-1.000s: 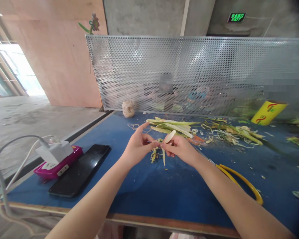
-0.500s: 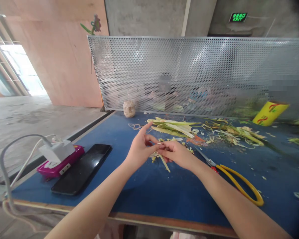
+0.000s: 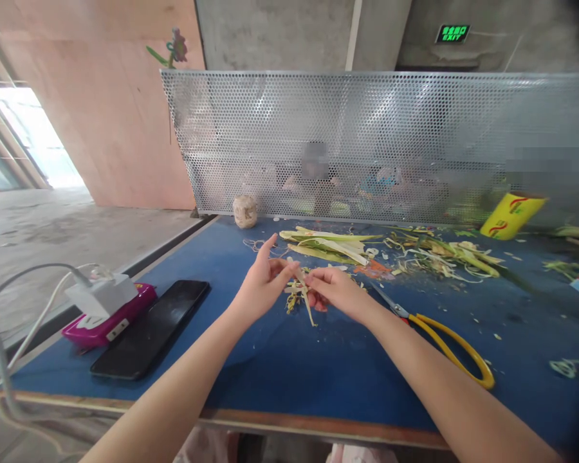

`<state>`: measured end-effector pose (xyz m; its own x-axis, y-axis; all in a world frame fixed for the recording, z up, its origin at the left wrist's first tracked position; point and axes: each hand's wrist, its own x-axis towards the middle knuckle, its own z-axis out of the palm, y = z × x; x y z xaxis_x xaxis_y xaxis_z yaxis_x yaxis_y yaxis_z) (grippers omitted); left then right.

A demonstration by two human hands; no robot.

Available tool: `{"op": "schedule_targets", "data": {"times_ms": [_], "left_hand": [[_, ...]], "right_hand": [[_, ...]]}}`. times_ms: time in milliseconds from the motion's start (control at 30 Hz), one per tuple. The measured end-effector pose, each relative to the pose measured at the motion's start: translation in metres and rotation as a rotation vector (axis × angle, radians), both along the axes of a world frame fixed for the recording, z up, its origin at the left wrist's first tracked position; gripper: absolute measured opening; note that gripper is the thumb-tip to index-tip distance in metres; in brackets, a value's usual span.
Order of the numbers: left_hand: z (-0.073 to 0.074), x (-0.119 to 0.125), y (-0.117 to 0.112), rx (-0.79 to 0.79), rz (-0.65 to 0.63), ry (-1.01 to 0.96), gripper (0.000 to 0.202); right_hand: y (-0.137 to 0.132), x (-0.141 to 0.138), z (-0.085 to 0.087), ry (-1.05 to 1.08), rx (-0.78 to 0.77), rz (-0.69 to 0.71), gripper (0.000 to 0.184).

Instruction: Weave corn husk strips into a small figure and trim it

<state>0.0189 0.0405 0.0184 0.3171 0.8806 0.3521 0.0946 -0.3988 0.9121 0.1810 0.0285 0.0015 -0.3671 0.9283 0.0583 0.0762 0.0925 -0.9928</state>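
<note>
My left hand [image 3: 263, 283] is closed in a pinch between thumb and fingers, its index finger stretched upward. A narrow pale plant strip [image 3: 309, 311] runs between my hands and hangs down below the fingertips. My right hand [image 3: 335, 290] pinches the strip close to the left fingertips, its lower fingers curled. Beneath and behind both hands lie small yellowish plant scraps [image 3: 294, 301], partly hidden. Just beyond them rests a pile of long pale-green husk leaves [image 3: 330, 244]. Scissors with yellow handles [image 3: 456, 344] lie open beside my right forearm.
A black phone [image 3: 152, 329] and a magenta power strip [image 3: 135, 302] with a white charger occupy the left side. A ball of twine [image 3: 245, 212] stands near the perforated metal screen [image 3: 270, 141]. Shredded plant fibres [image 3: 444, 257] and a yellow roll [image 3: 514, 215] are at the right.
The view has shifted slightly to the right. My fingertips have moved a little apart, and more of the pale strip shows between them.
</note>
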Motion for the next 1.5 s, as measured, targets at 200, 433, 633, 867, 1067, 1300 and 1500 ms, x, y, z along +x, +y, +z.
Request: {"op": "schedule_targets", "data": {"times_ms": [200,433,633,867,1067,1300,1500], "left_hand": [[0.003,-0.005,-0.003,0.152,-0.089,0.392,0.073],[0.010,-0.006,-0.008,0.190,-0.119,0.499,0.077],[0.006,0.000,-0.008,0.104,-0.043,0.248,0.081],[-0.001,0.007,-0.007,0.066,-0.091,0.016,0.079],[-0.001,0.007,-0.006,-0.123,-0.216,-0.011,0.077],[0.000,0.010,-0.009,-0.118,-0.212,0.087,0.072],[-0.002,0.012,-0.014,-0.183,-0.228,-0.129,0.078]], "right_hand": [[0.003,0.002,0.001,0.114,-0.111,0.000,0.046],[0.001,0.007,0.008,0.056,-0.056,-0.018,0.039],[-0.001,0.009,0.012,-0.086,0.210,-0.143,0.023],[0.001,0.002,0.006,0.006,0.314,-0.207,0.015],[0.000,0.001,0.005,-0.038,0.368,-0.269,0.012],[0.003,-0.002,0.002,0.021,0.403,-0.377,0.013],[0.006,0.003,0.003,0.109,0.269,-0.270,0.022]]}}
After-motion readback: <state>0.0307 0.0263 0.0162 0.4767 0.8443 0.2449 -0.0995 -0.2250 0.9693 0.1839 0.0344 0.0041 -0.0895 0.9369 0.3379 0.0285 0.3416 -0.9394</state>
